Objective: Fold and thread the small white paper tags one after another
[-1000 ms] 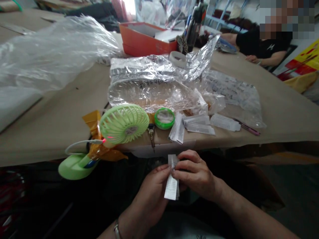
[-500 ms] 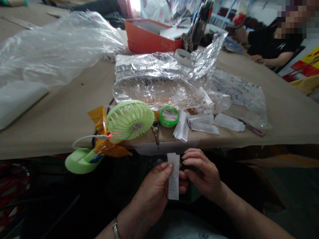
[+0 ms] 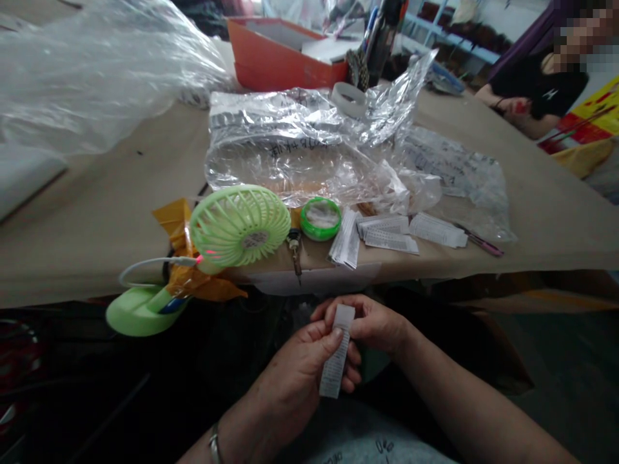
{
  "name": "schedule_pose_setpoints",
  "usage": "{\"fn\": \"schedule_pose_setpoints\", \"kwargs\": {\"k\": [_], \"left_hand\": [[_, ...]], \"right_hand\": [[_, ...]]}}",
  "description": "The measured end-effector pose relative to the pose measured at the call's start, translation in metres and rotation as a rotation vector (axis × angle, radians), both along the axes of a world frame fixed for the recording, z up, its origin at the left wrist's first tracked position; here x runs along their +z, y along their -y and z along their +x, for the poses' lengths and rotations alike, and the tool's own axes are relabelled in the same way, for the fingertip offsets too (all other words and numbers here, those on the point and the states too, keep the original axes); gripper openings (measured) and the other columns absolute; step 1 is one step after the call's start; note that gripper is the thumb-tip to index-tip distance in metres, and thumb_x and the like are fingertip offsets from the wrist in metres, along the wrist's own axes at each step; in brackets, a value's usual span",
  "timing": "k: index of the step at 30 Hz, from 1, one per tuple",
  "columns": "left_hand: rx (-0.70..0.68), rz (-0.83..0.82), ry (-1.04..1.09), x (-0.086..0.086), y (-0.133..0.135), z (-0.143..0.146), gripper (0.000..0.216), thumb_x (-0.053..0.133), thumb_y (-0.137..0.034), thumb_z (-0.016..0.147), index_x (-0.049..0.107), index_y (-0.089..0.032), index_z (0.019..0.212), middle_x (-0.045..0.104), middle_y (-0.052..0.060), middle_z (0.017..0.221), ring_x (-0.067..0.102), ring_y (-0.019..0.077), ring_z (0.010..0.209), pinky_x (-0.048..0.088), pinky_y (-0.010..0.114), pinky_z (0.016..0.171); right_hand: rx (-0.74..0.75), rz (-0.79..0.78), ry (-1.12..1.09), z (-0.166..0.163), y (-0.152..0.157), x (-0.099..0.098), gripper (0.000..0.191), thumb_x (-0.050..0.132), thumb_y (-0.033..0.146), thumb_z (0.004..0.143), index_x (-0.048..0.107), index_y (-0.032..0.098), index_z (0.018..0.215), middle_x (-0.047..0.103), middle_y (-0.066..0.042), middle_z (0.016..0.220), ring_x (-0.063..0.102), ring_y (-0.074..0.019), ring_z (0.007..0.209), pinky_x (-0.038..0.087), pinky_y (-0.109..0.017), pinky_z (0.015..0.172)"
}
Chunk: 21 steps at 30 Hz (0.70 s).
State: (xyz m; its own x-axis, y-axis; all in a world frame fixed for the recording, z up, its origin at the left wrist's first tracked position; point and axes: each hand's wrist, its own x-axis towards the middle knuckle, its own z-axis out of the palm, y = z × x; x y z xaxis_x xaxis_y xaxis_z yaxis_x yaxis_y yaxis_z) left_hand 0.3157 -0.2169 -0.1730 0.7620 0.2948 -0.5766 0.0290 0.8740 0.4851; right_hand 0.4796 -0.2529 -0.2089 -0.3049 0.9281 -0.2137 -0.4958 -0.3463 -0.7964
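Below the table edge, both my hands hold a narrow white printed paper strip [image 3: 336, 357] over my lap. My left hand [image 3: 300, 370] pinches its middle with thumb and fingers. My right hand [image 3: 374, 322] is closed on the strip's top end from behind. More stacks of the same strips [image 3: 387, 233] lie on the brown table [image 3: 97, 219] just above my hands. A green mini fan [image 3: 236, 227] on a taped stand sits at the table's front edge to the left.
A small green round tin [image 3: 320, 219], a key [image 3: 294, 250] and a pink pen [image 3: 478, 241] lie near the strips. Crumpled clear plastic bags [image 3: 309, 154] cover the middle; an orange box [image 3: 280, 58] stands behind. Another person in black [image 3: 536, 96] sits at the far right.
My right hand has moved left and closed onto the strip's top end. The strip now tilts, its top to the right. The view has shifted slightly.
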Motion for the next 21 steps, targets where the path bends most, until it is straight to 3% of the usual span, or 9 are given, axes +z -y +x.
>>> {"fn": "schedule_pose_setpoints", "kwargs": {"k": [2,5,7,10,13,21], "left_hand": [[0.004,0.017,0.004,-0.002,0.0,0.0,0.026,0.06,-0.037,0.083,0.061,-0.012,0.083,0.062,0.002,0.068,0.057,0.0092,0.051,0.044,0.02,0.05],[0.01,0.036,0.016,-0.003,0.0,0.0,0.026,0.058,-0.038,0.084,0.061,-0.012,0.083,0.06,0.001,0.069,0.055,0.0083,0.053,0.044,0.02,0.052],[0.028,0.051,0.013,-0.002,0.0,0.0,0.025,0.057,-0.037,0.085,0.061,-0.012,0.083,0.059,0.001,0.07,0.055,0.0081,0.055,0.044,0.02,0.053],[0.061,0.071,-0.008,-0.001,0.0,-0.001,0.025,0.057,-0.036,0.085,0.061,-0.012,0.08,0.059,0.001,0.07,0.055,0.0083,0.057,0.044,0.02,0.054],[0.079,0.077,-0.019,-0.002,0.0,-0.001,0.023,0.057,-0.035,0.086,0.061,-0.013,0.08,0.058,0.0,0.069,0.055,0.0088,0.057,0.044,0.02,0.054],[0.105,0.102,-0.033,-0.002,0.001,-0.002,0.024,0.056,-0.034,0.086,0.063,-0.012,0.084,0.06,0.001,0.067,0.055,0.0093,0.057,0.043,0.021,0.054]], "right_hand": [[-0.018,0.002,0.023,-0.001,0.001,0.001,0.035,0.078,0.038,0.066,0.068,0.018,0.094,0.064,-0.006,0.111,0.062,-0.0154,0.093,0.047,-0.028,0.085],[-0.096,0.021,0.171,-0.002,0.006,0.007,0.048,0.074,0.041,0.07,0.062,0.023,0.113,0.064,-0.006,0.113,0.063,-0.0162,0.095,0.048,-0.03,0.084],[-0.186,0.087,0.396,-0.002,0.011,0.014,0.048,0.069,0.041,0.076,0.057,0.025,0.12,0.063,-0.006,0.114,0.063,-0.0168,0.095,0.05,-0.031,0.083],[-0.326,0.319,0.892,-0.003,0.018,0.028,0.038,0.061,0.033,0.083,0.057,0.022,0.119,0.062,-0.008,0.114,0.059,-0.0199,0.103,0.048,-0.036,0.089],[-0.366,0.536,1.221,-0.007,0.021,0.037,0.035,0.058,0.028,0.086,0.057,0.019,0.119,0.061,-0.011,0.113,0.057,-0.0225,0.107,0.048,-0.039,0.092],[-0.336,0.598,1.326,-0.016,0.019,0.035,0.029,0.055,0.027,0.088,0.058,0.017,0.115,0.063,-0.01,0.105,0.059,-0.0211,0.099,0.051,-0.035,0.085]]}}
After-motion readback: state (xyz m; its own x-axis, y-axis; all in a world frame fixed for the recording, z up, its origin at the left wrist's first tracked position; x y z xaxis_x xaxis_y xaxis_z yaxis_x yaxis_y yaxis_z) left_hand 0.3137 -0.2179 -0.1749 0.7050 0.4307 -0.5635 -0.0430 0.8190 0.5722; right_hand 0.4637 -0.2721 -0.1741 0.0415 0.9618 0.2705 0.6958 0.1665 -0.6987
